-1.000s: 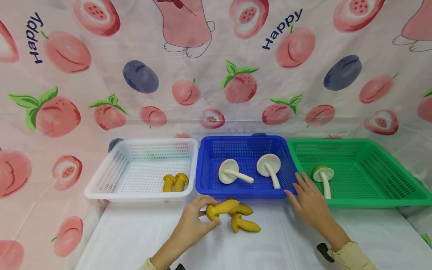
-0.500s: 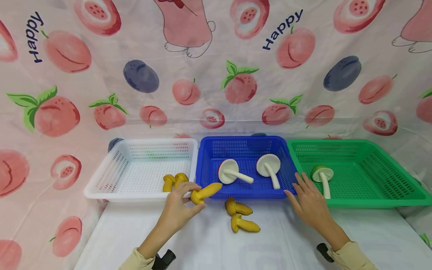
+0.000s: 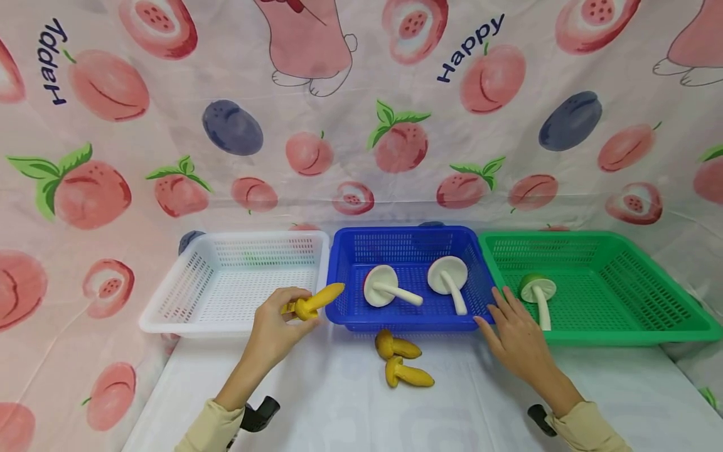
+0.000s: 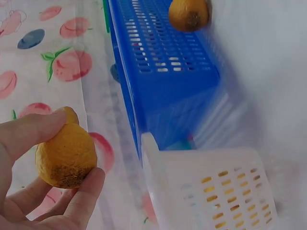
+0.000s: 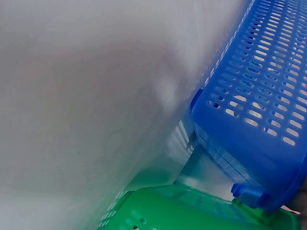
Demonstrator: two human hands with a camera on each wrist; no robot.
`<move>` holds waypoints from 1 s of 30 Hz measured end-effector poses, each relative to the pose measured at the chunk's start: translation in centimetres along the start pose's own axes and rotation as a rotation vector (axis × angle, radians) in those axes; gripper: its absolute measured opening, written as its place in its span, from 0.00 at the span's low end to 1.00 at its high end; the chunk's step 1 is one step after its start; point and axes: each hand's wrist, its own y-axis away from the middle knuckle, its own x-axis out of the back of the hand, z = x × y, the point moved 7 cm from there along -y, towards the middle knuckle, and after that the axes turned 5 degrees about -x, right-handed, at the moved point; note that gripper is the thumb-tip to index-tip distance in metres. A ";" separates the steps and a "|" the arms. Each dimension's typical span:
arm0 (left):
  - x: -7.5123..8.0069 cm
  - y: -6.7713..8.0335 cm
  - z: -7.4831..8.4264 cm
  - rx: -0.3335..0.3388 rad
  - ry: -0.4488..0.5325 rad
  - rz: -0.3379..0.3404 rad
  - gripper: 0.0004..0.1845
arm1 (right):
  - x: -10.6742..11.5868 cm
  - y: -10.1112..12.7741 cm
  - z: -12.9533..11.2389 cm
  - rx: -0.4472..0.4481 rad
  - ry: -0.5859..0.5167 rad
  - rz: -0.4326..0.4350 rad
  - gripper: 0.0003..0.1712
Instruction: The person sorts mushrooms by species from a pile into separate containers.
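Observation:
My left hand point(image 3: 273, 329) pinches a yellow toy mushroom point(image 3: 321, 301) between thumb and fingers, over the front right corner of the white basket point(image 3: 198, 328). In the left wrist view the held mushroom's rounded, brown-spotted end point(image 4: 67, 155) faces the camera. Yellow shows through that basket's slots; the mushrooms inside are mostly hidden behind my hand. Two more yellow mushrooms, one browner point(image 3: 403, 347) and one below it point(image 3: 412, 375), lie on the white table. My right hand point(image 3: 516, 339) rests with extended fingers at the front right corner of the blue basket point(image 3: 395, 322), beside the green basket point(image 3: 621, 338).
Inside the blue basket lie two white-stemmed mushrooms, a left one point(image 3: 383, 287) and a right one point(image 3: 449, 276). A green-capped mushroom point(image 3: 539, 292) leans in the green basket. All three baskets stand in a row against a fruit-print cloth point(image 3: 350, 157).
My left hand has lifted the yellow mushroom off the table area and carried it left and up to the white basket. My right hand has stayed at the blue basket's corner.

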 end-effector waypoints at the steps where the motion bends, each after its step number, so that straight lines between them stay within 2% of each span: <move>1: 0.2 -0.1 -0.1 0.005 -0.007 0.002 0.22 | 0.0 0.0 0.0 -0.003 0.001 -0.003 0.26; 8: 1.2 -0.9 -1.1 0.023 -0.055 0.017 0.22 | -0.1 -0.1 0.0 -0.007 0.005 -0.006 0.26; 14: 2.0 -1.5 -2.7 0.126 -0.035 0.006 0.24 | 0.0 -0.1 0.0 -0.003 0.002 0.003 0.26; 20: 3.1 -1.8 -4.3 0.200 -0.070 0.018 0.26 | 0.0 0.0 0.0 -0.003 0.001 0.004 0.26; 30: 4.7 -2.3 -6.4 0.229 -0.150 0.051 0.25 | 0.0 0.0 0.0 -0.008 0.000 0.001 0.26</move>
